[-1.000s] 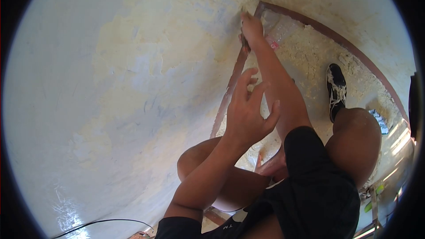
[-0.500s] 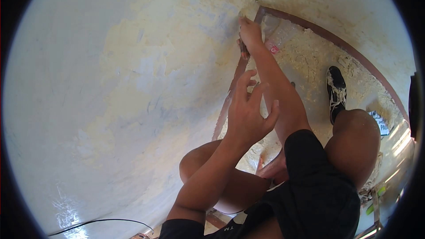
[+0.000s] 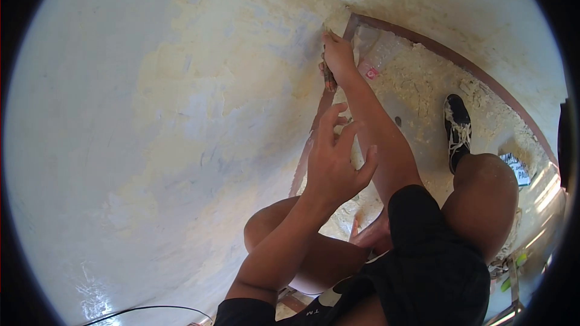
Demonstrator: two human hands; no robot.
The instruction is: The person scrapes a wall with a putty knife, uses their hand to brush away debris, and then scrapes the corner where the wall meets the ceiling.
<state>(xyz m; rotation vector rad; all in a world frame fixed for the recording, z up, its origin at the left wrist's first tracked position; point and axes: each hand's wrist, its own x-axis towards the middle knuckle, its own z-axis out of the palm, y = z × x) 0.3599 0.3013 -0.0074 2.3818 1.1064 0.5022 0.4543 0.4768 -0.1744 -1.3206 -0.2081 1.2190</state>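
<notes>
My right hand [image 3: 338, 57] is wrapped round the handle of a scraper [image 3: 329, 80], close to the corner where two walls meet. The handle is dark, with a reddish end toward me. Its blade is mostly hidden by my fingers and lies at the patchy wall [image 3: 241, 66], whose coating shows yellowish and bluish-grey areas. My left hand [image 3: 338, 166] hovers in front of the same wall, nearer my body, its fingers apart and loosely bent with nothing in them.
Brown skirting [image 3: 459, 54] edges the floor along both walls. Pale scrapings [image 3: 423, 87] litter the floor beside a black shoe [image 3: 458, 124]. A printed packet [image 3: 515, 170] lies at the right. A black cable [image 3: 151, 307] runs at lower left.
My right hand has shifted slightly down the wall with the scraper, away from the corner. The left hand keeps nearly the same pose. The view has tilted a little.
</notes>
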